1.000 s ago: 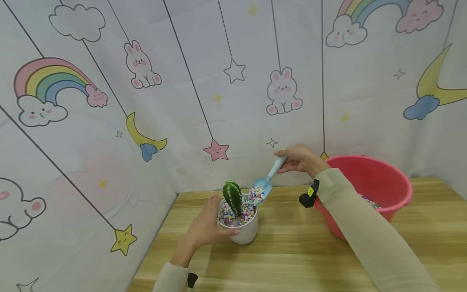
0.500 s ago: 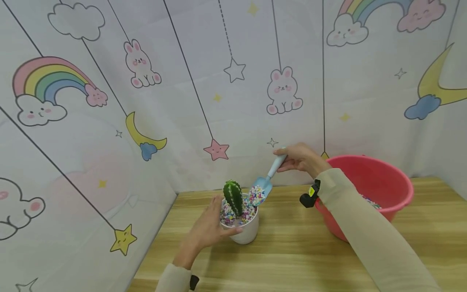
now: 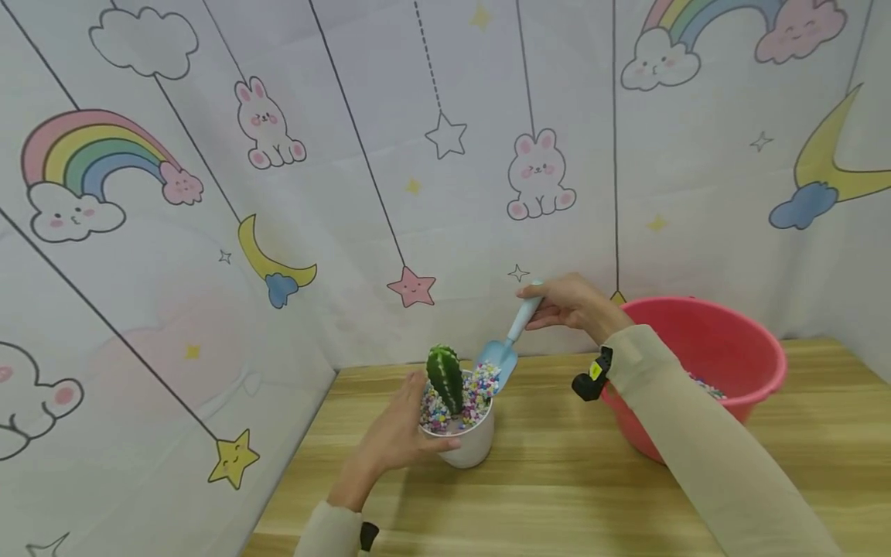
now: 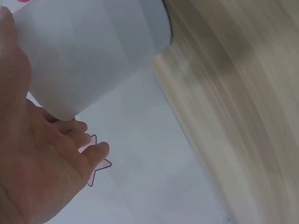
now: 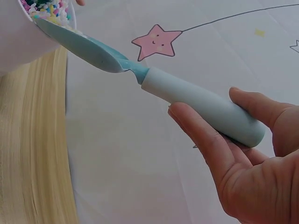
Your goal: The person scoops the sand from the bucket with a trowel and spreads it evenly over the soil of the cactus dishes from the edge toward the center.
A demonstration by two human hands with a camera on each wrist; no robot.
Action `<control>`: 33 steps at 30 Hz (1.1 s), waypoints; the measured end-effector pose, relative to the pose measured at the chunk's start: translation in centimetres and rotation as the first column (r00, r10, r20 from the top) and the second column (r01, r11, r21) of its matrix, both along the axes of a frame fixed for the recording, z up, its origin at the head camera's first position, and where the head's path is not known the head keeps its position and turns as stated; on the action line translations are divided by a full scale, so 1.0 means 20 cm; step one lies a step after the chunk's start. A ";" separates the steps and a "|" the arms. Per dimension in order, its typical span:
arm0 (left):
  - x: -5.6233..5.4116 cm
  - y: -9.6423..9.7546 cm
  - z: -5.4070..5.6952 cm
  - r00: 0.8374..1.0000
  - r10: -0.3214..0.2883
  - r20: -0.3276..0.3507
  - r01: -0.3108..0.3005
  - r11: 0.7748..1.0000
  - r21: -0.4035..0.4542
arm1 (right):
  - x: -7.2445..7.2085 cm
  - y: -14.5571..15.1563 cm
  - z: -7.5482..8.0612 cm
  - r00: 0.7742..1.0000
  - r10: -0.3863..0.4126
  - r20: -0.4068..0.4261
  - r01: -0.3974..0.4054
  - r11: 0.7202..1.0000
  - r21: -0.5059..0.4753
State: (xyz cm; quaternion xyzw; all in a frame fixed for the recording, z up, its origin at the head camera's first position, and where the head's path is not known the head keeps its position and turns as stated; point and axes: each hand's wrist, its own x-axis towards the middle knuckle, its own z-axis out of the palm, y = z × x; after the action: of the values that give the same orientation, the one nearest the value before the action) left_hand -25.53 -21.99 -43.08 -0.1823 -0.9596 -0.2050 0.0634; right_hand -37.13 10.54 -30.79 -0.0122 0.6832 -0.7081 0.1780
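A green cactus (image 3: 444, 379) stands in a white flower pot (image 3: 470, 447) among small multicoloured pebbles (image 3: 437, 411). My left hand (image 3: 391, 433) holds the pot from the left, its thumb along the near side below the rim; in the left wrist view the fingers (image 4: 96, 154) are partly behind the pot's wall (image 4: 93, 51). My right hand (image 3: 572, 303) grips the handle of a light blue hand trowel (image 3: 525, 317). The trowel's blade (image 3: 503, 356) tilts down over the right rim, with pebbles at its tip. In the right wrist view, thumb and fingers pinch the pale handle (image 5: 201, 105).
A red plastic basin (image 3: 703, 340) with more pebbles (image 3: 708, 385) in it stands on the right, partly covered by the right forearm. The wooden table (image 3: 543, 480) meets a printed cloth backdrop (image 3: 362, 201) behind and on the left.
Pebbles have slid down the trowel's blade toward the pot, leaving more of the blue blade bare. The trowel is slightly steeper. The left hand keeps its hold on the pot.
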 end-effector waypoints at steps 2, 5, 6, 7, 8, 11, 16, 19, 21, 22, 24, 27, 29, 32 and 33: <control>-0.01 -0.01 -0.01 0.999 -0.012 0.030 0.012 1.000 0.004 | 0.00 0.00 0.00 1.000 0.003 -0.005 -0.003 1.000 0.001; -0.01 -0.01 -0.02 0.997 0.004 0.074 -0.003 1.000 -0.010 | 0.00 0.00 0.00 1.000 0.003 -0.016 -0.003 1.000 0.006; -0.01 0.00 -0.02 0.996 0.015 0.083 -0.013 1.000 -0.021 | 0.00 0.01 0.00 1.000 0.001 -0.022 -0.001 1.000 0.009; 0.00 0.00 -0.02 0.996 0.027 0.089 -0.025 0.999 -0.027 | 0.01 0.01 0.01 1.000 0.000 -0.028 0.000 1.000 0.013; 0.00 0.01 -0.02 0.995 0.041 0.096 -0.038 0.999 -0.032 | 0.01 0.01 0.01 0.999 -0.002 -0.034 0.002 1.000 0.015; 0.02 0.03 -0.02 0.994 0.068 0.086 -0.066 0.997 -0.035 | 0.02 0.01 0.02 0.999 -0.001 -0.052 0.002 1.000 0.024; 0.04 0.05 -0.02 0.991 0.107 0.075 -0.104 0.994 -0.037 | 0.02 0.01 0.02 0.998 0.006 -0.058 -0.004 0.999 0.032; 0.04 0.06 -0.02 0.992 0.104 0.077 -0.101 0.994 -0.036 | 0.03 0.00 0.03 0.998 0.007 -0.057 -0.006 0.999 0.031; 0.04 0.05 -0.02 0.994 0.085 0.074 -0.083 0.996 -0.030 | 0.03 0.00 0.03 0.998 0.015 -0.059 -0.013 0.999 0.030; 0.03 0.05 -0.02 0.995 0.070 0.070 -0.068 0.997 -0.022 | 0.03 -0.01 0.02 0.998 0.020 -0.060 -0.018 0.999 0.028; 0.02 0.03 -0.01 0.997 0.040 0.065 -0.040 0.999 -0.013 | 0.04 -0.01 0.02 0.997 0.030 -0.066 -0.029 0.999 0.022; -0.01 0.01 -0.01 0.998 -0.001 0.062 0.000 1.000 0.013 | 0.04 -0.02 0.02 0.996 0.043 -0.076 -0.042 0.999 0.017; -0.02 0.00 -0.02 0.997 -0.004 0.072 0.003 1.000 0.017 | 0.04 -0.03 0.02 0.995 0.050 -0.083 -0.049 0.999 0.014; -0.02 0.00 -0.03 0.996 0.013 0.084 -0.014 1.000 0.010 | 0.04 -0.04 0.02 0.993 0.054 -0.101 -0.052 0.998 0.019; -0.01 -0.01 -0.03 0.996 0.024 0.087 -0.024 1.000 0.000 | 0.04 -0.05 0.02 0.993 0.052 -0.108 -0.050 0.999 0.019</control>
State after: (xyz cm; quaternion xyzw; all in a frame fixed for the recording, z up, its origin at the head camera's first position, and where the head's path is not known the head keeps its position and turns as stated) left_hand -25.81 -22.11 -43.68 -0.1616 -0.9634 -0.2123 0.0241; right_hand -36.24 9.59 -30.31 -0.0667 0.6971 -0.6959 0.1589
